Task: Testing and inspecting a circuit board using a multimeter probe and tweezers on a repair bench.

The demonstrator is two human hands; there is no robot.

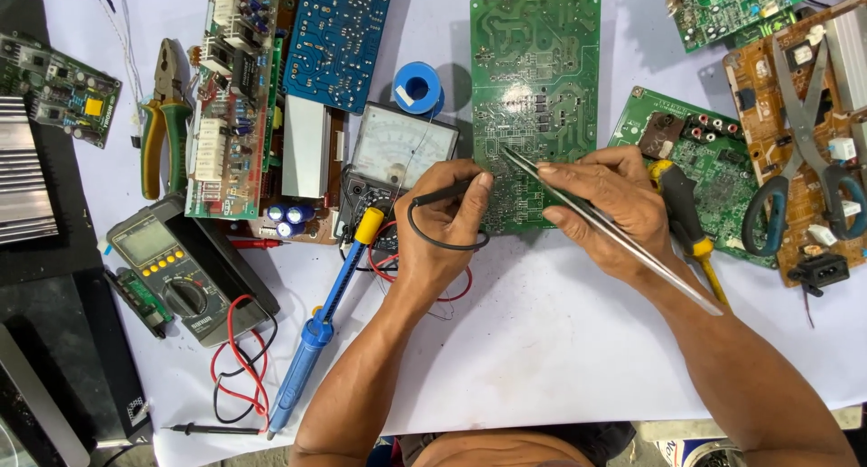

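A tall green circuit board (536, 79) lies solder side up in the middle of the white sheet. My left hand (442, 219) grips a black probe (441, 196) with a looping black lead, its tip at the board's lower left edge. My right hand (603, 205) pinches long metal tweezers (614, 237), whose points touch the board near its lower middle. Both hands rest over the board's bottom edge.
An analog meter (402, 146) and a blue solder spool (418, 86) sit left of the board. A blue desoldering pump (321, 322), a digital multimeter (176, 268), pliers (163, 115) and more boards lie left. Right are a yellow screwdriver (691, 228), scissors (804, 151) and other boards.
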